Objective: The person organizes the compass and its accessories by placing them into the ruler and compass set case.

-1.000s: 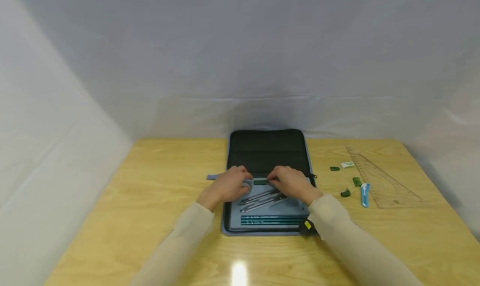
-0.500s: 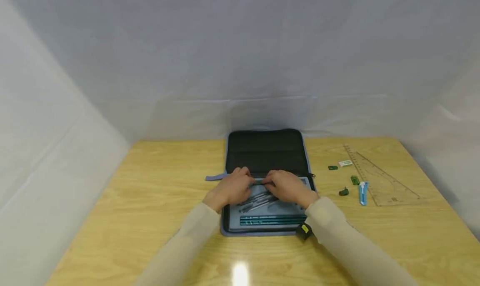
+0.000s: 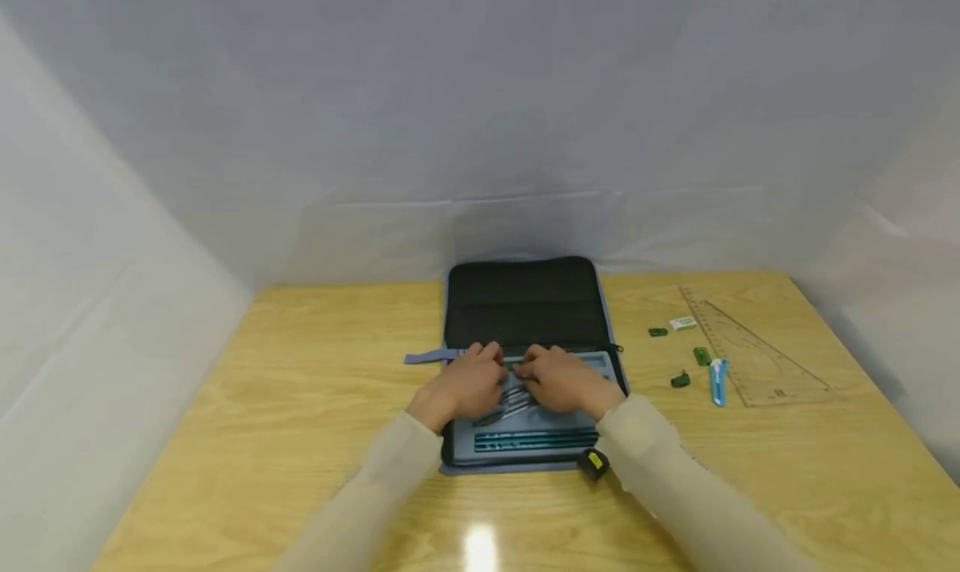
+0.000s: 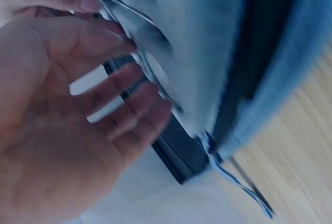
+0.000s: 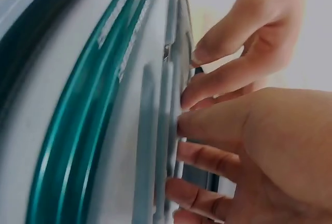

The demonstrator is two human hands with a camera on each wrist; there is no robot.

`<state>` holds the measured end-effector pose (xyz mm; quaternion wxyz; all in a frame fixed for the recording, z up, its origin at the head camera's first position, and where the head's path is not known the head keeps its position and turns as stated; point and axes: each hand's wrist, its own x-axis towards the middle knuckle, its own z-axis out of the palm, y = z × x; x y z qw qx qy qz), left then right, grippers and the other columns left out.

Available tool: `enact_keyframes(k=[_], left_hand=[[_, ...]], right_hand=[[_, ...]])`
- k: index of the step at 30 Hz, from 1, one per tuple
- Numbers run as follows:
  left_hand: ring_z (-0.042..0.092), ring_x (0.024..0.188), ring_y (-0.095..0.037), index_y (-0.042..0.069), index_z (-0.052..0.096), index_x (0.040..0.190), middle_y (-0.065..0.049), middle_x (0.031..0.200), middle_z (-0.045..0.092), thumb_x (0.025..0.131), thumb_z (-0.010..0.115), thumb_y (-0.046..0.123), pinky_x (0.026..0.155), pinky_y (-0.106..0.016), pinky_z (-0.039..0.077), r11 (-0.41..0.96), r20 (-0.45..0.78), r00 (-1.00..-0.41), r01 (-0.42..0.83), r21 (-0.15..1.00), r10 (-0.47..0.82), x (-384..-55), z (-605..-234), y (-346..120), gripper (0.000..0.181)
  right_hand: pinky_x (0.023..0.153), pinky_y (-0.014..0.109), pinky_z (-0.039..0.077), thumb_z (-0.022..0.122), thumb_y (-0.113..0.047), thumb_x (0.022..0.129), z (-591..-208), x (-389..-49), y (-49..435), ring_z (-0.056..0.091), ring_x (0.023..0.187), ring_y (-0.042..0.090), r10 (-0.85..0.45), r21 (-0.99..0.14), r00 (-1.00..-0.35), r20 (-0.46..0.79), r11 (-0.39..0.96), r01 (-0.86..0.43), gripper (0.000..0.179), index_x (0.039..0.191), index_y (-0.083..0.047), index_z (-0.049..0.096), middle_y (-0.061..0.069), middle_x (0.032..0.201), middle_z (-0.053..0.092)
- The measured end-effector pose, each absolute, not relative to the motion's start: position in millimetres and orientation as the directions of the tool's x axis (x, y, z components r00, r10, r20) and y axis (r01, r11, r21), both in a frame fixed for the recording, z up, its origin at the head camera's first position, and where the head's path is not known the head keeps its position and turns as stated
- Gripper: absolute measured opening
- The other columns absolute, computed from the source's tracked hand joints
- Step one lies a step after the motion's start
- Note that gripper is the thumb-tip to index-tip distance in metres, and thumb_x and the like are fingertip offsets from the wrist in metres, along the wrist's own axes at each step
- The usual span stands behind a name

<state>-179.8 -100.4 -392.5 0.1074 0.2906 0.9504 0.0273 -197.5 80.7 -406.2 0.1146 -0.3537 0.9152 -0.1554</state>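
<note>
An open zip case [image 3: 525, 305] lies with its black lid folded back. Its grey-blue tray [image 3: 562, 420] holds silver drawing compasses [image 3: 516, 402] and teal-green pencils [image 3: 532, 442]. Near the lid, a dark green piece [image 3: 512, 363] sits in a tray slot, mostly covered by fingers; its kind is unclear. My left hand [image 3: 467, 382] bends over the tray's far left part, fingertips at this slot. In the left wrist view its fingers look loosely extended. My right hand [image 3: 562, 380] reaches in from the other side, fingertips down on the tray, thumb close to the left hand.
Right of the case lie a clear set square [image 3: 765, 363], a white-and-green eraser [image 3: 682, 323], a blue cutter [image 3: 718, 382] and several small green pieces [image 3: 701, 356]. A lilac strap [image 3: 431, 356] sticks out left. A white sheet hangs behind the table.
Both hands have come closer together over the slot, covering more of the green piece and the compasses. The whole scene shifts slightly left as the head turns.
</note>
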Motion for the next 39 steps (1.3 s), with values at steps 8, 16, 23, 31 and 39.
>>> enact_keyframes(k=[8, 16, 23, 31, 39], left_hand=[[0.042, 0.114, -0.031, 0.007, 0.071, 0.104, -0.009, 0.135, 0.045, 0.096, 0.05, 0.015, 0.091, -0.041, 0.044, 0.874, -0.265, -0.835, 0.478, 0.085, 0.482, -174.6, -389.6, -87.6, 0.023], [0.054, 0.095, -0.028, 0.011, 0.068, 0.086, -0.007, 0.095, 0.062, 0.093, 0.053, 0.009, 0.083, -0.04, 0.046, 0.871, -0.207, -0.849, 0.45, 0.196, 0.486, -175.5, -388.7, -86.6, 0.017], [0.054, 0.076, -0.024, 0.011, 0.072, 0.096, -0.01, 0.082, 0.063, 0.088, 0.053, 0.001, 0.066, -0.036, 0.044, 0.877, -0.163, -0.88, 0.395, 0.273, 0.447, -176.3, -391.6, -93.0, 0.023], [0.06, 0.096, -0.029, 0.016, 0.058, 0.133, -0.012, 0.117, 0.063, 0.093, 0.052, 0.008, 0.082, -0.044, 0.049, 0.915, -0.227, -0.902, 0.307, 0.263, 0.368, -179.0, -386.6, -88.4, 0.042], [0.048, 0.111, -0.031, 0.02, 0.058, 0.131, -0.007, 0.119, 0.063, 0.093, 0.054, 0.018, 0.097, -0.048, 0.037, 0.954, -0.236, -0.929, 0.254, 0.158, 0.286, -170.8, -390.6, -76.1, 0.038]], right_hand=[[0.089, 0.045, 0.043, 0.051, -0.025, 0.099, -400.0, -178.2, 59.4, 0.048, 0.108, 0.03, -0.517, -0.092, -0.837, -0.178, 0.856, -0.509, 0.035, 0.132, -0.016, 0.059, 0.003, 0.129, 0.05], [0.093, 0.045, 0.037, 0.051, -0.022, 0.098, -393.7, -174.7, 47.2, 0.043, 0.105, 0.027, -0.389, -0.015, -0.881, -0.269, 0.916, -0.4, 0.027, 0.12, -0.014, 0.064, 0.003, 0.125, 0.052], [0.099, 0.048, 0.033, 0.05, -0.023, 0.099, -390.8, -180.2, 49.3, 0.043, 0.11, 0.029, -0.414, -0.088, -0.866, -0.28, 0.91, -0.406, 0.029, 0.124, -0.02, 0.064, 0.001, 0.13, 0.051], [0.099, 0.046, 0.035, 0.051, -0.026, 0.098, -389.3, -181.9, 43.7, 0.044, 0.115, 0.027, -0.385, -0.084, -0.88, -0.278, 0.922, -0.377, 0.032, 0.128, -0.02, 0.061, -0.001, 0.13, 0.051], [0.093, 0.046, 0.036, 0.051, -0.024, 0.099, -397.7, -176.6, 48.5, 0.043, 0.109, 0.026, -0.369, -0.087, -0.893, -0.257, 0.929, -0.358, 0.035, 0.133, -0.024, 0.058, -0.002, 0.132, 0.051]])
